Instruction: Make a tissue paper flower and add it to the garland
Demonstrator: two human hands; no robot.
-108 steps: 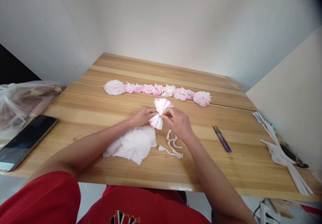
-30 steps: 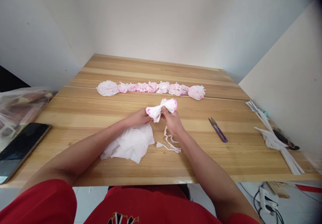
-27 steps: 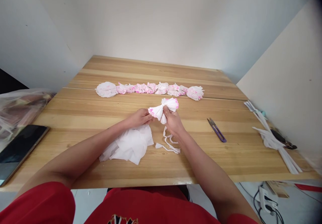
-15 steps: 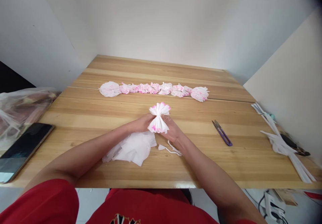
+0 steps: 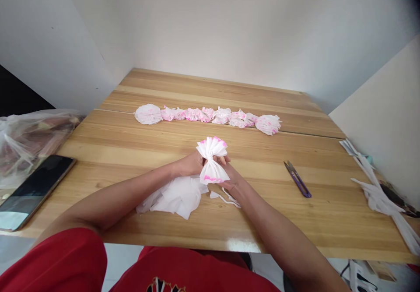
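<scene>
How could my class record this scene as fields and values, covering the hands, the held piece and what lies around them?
Held piece: white pleated tissue-like bow with pink edges, gathered at the middle
Left hand: at the bow's left side, grip hidden
Right hand: at its right side, grip partly hidden
Near the hands: crumpled sheer white sheets; thin white strips
Far row: pink-and-white ruffled tissue-like pieces
Right: purple-handled metal snips; long white strips
Left: dark-screened rectangular phone; clear plastic bag
Surface: light-brown wooden table
</scene>
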